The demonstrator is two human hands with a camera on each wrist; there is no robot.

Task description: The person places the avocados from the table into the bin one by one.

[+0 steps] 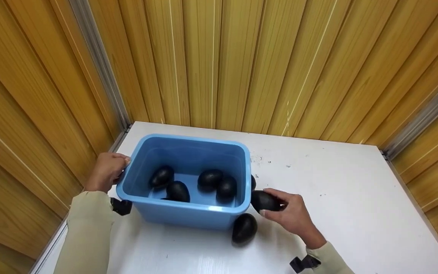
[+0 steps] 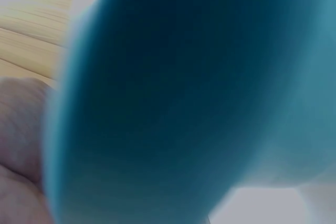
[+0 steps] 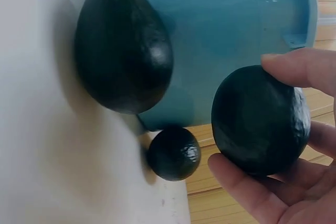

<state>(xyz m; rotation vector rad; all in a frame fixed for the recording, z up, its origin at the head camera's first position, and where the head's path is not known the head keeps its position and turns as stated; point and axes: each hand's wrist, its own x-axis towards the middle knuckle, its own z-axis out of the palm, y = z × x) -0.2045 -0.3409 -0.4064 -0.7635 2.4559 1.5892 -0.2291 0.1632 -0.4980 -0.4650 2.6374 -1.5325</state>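
Observation:
A blue plastic bin [image 1: 192, 207] stands on the white table with several dark avocados [image 1: 178, 191] lying in it. My left hand [image 1: 108, 169] grips the bin's rim at its left side; in the left wrist view the blue rim [image 2: 157, 103] blurs across most of the picture. Between thumb and fingers, my right hand [image 1: 291, 213] holds a dark avocado [image 3: 260, 121] just outside the bin's right wall. Another avocado [image 1: 245, 228] rests on the table by the bin's near right corner. A third avocado [image 3: 174, 153] lies farther back along that wall, mostly hidden in the head view.
The white table [image 1: 348, 205] extends to the right of the bin, with small dark marks on its surface. Wood-panelled walls [image 1: 238, 64] enclose the table at the back and both sides, with metal strips [image 1: 103, 64] at the corners.

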